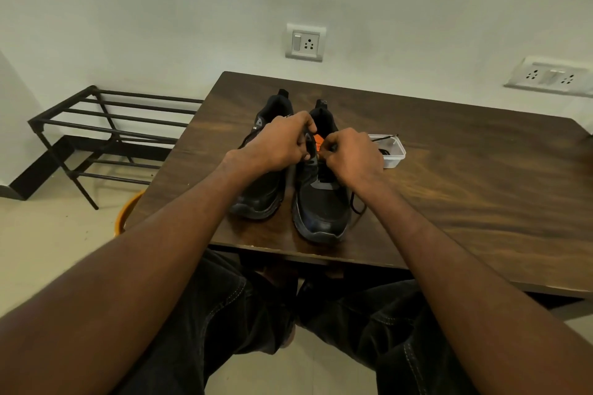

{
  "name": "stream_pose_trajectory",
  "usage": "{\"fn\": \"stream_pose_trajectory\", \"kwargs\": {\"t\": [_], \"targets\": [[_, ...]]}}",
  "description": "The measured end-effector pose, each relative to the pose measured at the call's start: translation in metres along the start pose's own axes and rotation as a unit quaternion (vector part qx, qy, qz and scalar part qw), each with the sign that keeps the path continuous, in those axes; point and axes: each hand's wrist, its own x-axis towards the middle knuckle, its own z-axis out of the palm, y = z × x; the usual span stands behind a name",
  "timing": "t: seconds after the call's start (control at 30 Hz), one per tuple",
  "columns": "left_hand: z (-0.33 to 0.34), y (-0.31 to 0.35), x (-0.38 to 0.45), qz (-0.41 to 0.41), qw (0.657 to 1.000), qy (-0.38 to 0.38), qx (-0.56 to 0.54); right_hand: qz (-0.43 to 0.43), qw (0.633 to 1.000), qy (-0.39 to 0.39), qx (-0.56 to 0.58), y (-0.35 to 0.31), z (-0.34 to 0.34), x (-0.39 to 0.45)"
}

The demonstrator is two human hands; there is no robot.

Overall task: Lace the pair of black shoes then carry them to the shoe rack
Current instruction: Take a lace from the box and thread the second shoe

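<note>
Looks like a plain room in a home, likely an entry or spare room. Bare off-white walls (160,9) with two switch-and-socket plates: one (305,42) straight above the table, another (549,76) off to the right. Dark wood-grain table (465,176) pushed near the wall. Low black metal shoe rack (106,135) on the floor to the left, against a dark skirting strip (38,170). Pale tiled floor (48,250). Orange-rimmed tub or bucket (126,213) partly tucked under the table's left edge. Small clear plastic container (393,154) on the tabletop. Domestic fittings only.
</note>
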Motion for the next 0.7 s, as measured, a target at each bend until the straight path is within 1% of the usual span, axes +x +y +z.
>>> {"fn": "stream_pose_trajectory", "kwargs": {"t": [0.13, 0.23, 0.3, 0.37, 0.4, 0.43, 0.5, 0.6, 0.63, 0.7], "targets": [[0.002, 0.001, -0.008, -0.008, 1.0, 0.027, -0.014, 0.025, 0.995, -0.038, 0.09, 0.0, 0.002, 0.001], [0.001, 0.005, -0.012, 0.003, 1.0, 0.019, 0.021, 0.025, 0.993, -0.052, 0.102, 0.0, 0.001, 0.0], [0.001, 0.007, -0.013, 0.012, 0.999, 0.011, 0.041, 0.017, 0.997, -0.052, 0.051, 0.0, 0.001, 0.0], [0.002, 0.009, -0.013, 0.012, 0.999, 0.011, 0.046, 0.002, 0.998, -0.036, -0.045, -0.002, 0.002, -0.003], [0.002, 0.009, -0.014, 0.01, 0.999, 0.012, 0.046, 0.0, 0.997, -0.028, -0.065, -0.002, 0.003, -0.003], [0.002, 0.009, -0.014, 0.007, 0.999, 0.013, 0.046, 0.002, 0.998, -0.029, -0.06, -0.003, 0.002, -0.003], [0.001, 0.01, -0.013, 0.007, 0.999, 0.011, 0.051, 0.008, 0.999, -0.053, 0.004, -0.002, 0.0, -0.002], [0.002, 0.011, -0.014, 0.026, 0.998, 0.016, 0.061, 0.019, 0.987, -0.092, 0.127, 0.002, -0.008, -0.001], [0.001, 0.012, -0.014, 0.031, 0.997, 0.022, 0.061, 0.016, 0.984, -0.104, 0.143, 0.003, -0.012, -0.002], [-0.001, 0.013, -0.014, 0.036, 0.997, 0.042, 0.049, -0.01, 0.985, -0.12, 0.123, 0.006, -0.017, -0.002]]}}
